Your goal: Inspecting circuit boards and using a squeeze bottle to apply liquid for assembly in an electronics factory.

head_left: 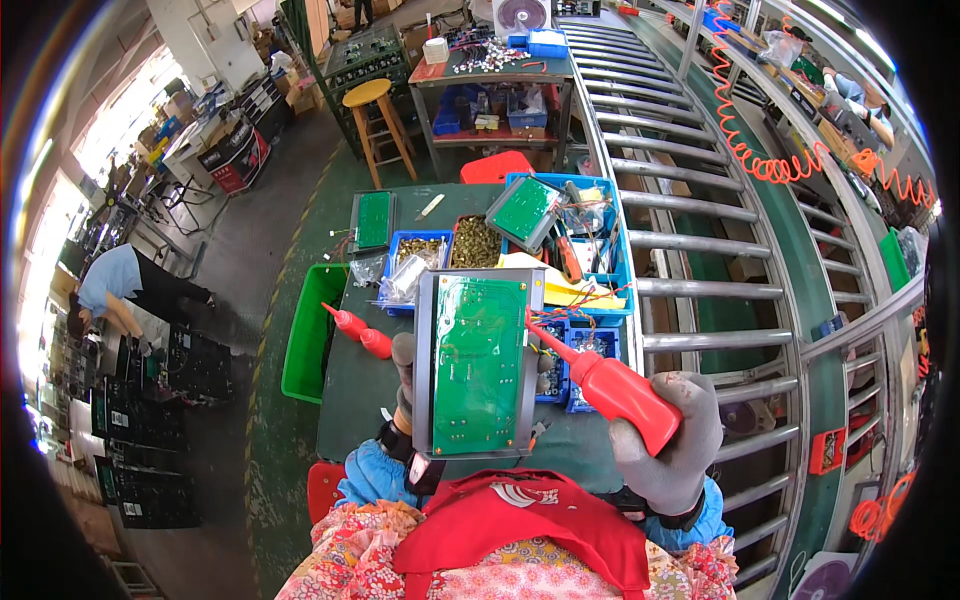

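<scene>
A green circuit board (478, 365) on a dark metal frame stands tilted up in front of me. My left hand (403, 372), in a grey glove, grips it by its left edge; most of those fingers are hidden behind the frame. In my gloved right hand (680, 440) is a red squeeze bottle (625, 395) with a long thin nozzle. Its nozzle points up and left, with the tip at the board's upper right edge; whether it touches I cannot tell. Left of the board, a second red squeeze bottle (347, 321) and a third (376, 343) lie on the bench.
Small blue bins (418, 245) of screws and parts sit behind the board. A larger blue tray (622, 240) holds tools and wires. Other framed boards (374, 220) lie beyond. A green bin (310, 335) is at the left, a roller conveyor (700, 290) along the right. One person (125, 280) bends over far left.
</scene>
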{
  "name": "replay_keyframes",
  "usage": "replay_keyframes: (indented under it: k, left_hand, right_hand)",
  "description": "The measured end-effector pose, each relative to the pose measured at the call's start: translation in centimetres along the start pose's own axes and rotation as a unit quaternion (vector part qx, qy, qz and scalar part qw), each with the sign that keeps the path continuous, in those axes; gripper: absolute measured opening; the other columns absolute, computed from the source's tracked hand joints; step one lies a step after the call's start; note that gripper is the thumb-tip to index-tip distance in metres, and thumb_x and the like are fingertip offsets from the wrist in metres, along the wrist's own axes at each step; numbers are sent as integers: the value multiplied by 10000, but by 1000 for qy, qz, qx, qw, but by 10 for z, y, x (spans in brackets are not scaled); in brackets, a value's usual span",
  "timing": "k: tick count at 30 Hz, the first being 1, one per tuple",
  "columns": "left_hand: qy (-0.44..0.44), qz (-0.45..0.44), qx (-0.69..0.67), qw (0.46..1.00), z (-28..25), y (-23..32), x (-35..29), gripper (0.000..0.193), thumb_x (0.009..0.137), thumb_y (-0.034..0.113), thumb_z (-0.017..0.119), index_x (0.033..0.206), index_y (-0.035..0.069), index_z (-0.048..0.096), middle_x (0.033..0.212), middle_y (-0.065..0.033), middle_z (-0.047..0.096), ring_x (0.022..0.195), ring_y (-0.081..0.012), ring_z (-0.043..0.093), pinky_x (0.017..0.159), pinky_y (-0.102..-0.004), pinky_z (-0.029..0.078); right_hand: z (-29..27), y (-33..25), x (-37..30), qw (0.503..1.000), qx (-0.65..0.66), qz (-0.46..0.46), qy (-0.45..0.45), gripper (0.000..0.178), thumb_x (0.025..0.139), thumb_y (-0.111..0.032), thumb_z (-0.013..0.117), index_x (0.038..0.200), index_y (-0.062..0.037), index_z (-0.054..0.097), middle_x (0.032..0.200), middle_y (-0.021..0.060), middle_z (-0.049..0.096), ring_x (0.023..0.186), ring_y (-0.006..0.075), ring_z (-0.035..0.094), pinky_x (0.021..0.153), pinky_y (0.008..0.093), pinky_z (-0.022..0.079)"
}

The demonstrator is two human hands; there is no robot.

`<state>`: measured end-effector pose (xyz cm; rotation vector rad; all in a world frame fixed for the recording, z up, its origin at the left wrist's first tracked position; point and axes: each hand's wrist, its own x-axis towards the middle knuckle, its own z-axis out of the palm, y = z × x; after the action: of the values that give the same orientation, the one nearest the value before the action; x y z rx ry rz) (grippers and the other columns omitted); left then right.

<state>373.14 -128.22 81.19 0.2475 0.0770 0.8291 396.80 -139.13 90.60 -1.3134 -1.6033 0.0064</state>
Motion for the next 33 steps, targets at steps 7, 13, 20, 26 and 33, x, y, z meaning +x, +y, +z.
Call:
replay_keyframes:
  k: [7, 13, 20, 26, 33]
  left_hand:
    - [-3, -30, 23, 999, -7, 0, 0, 1155, 636, 804, 599, 1439, 29, 302, 1346, -302, 433, 1174, -437, 516, 921, -609, 465]
    - [-11, 10, -8, 1000, -9, 0, 1, 1119, 660, 786, 597, 1439, 36, 312, 1361, -273, 436, 1183, -421, 514, 932, -606, 456]
    - [-16, 30, -18, 999, -15, 1, 2, 1077, 687, 766, 594, 1439, 44, 324, 1377, -240, 440, 1195, -402, 511, 946, -602, 445]
    - [-17, 53, -26, 998, -25, 5, 2, 1042, 710, 749, 592, 1439, 51, 334, 1392, -211, 443, 1204, -386, 508, 957, -599, 436]
    - [-4, 48, 9, 999, -32, 6, 3, 1002, 731, 735, 588, 1434, 60, 354, 1401, -182, 452, 1207, -368, 512, 971, -589, 430]
  right_hand:
    - [-1, 0, -1, 1000, 1, -10, -9, 489, 616, -46, 769, 1021, -6, 499, 824, 162, 574, 674, 274, 610, 587, 346, 501]
    - [-2, -1, -2, 1000, 3, -8, -20, 491, 616, -51, 776, 1020, -5, 501, 823, 165, 577, 669, 282, 609, 584, 352, 500]
    - [-3, -3, -2, 1000, 0, -5, -30, 492, 618, -65, 786, 1018, -8, 506, 815, 175, 592, 664, 292, 624, 575, 357, 508]
    - [-3, -3, -1, 999, -8, -19, -35, 502, 616, -78, 800, 1018, -10, 507, 820, 181, 601, 662, 297, 635, 563, 358, 513]
    - [-3, -4, 0, 999, -8, -22, -42, 503, 611, -78, 797, 1018, -8, 509, 819, 181, 604, 650, 304, 632, 557, 364, 514]
